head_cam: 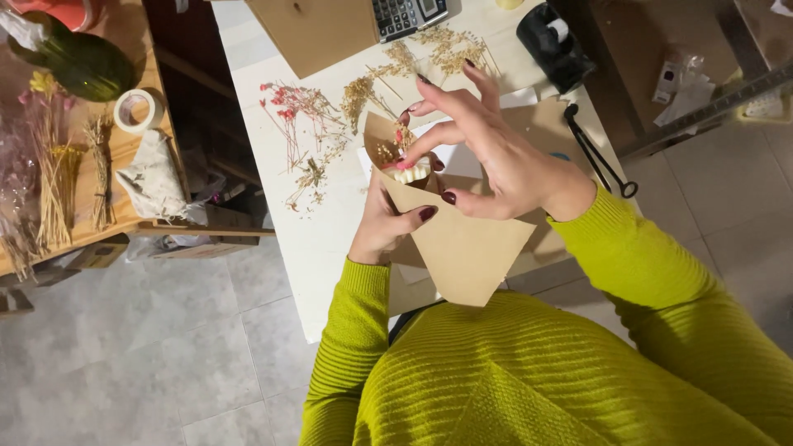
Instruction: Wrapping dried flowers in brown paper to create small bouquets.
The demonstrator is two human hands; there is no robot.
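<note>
Two hands are holding a brown paper cone [462, 239] above a white counter [322, 239].

The left hand [384, 223] is gripping the cone from beneath, fingers clamped on its side. The right hand [487, 149] is reaching into the cone's open mouth, fingers [421, 147] pinching together on dried flowers beside a white ribbed object [410, 173]. Just beyond the fingers, dried flower sprigs [314, 124] are lying scattered; black scissors [599, 153] are resting to their right.

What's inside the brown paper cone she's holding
In the brown paper cone, a ribbed white object and small dried sprigs show at the opening. Anything deeper is hidden by paper and the right hand.
</note>
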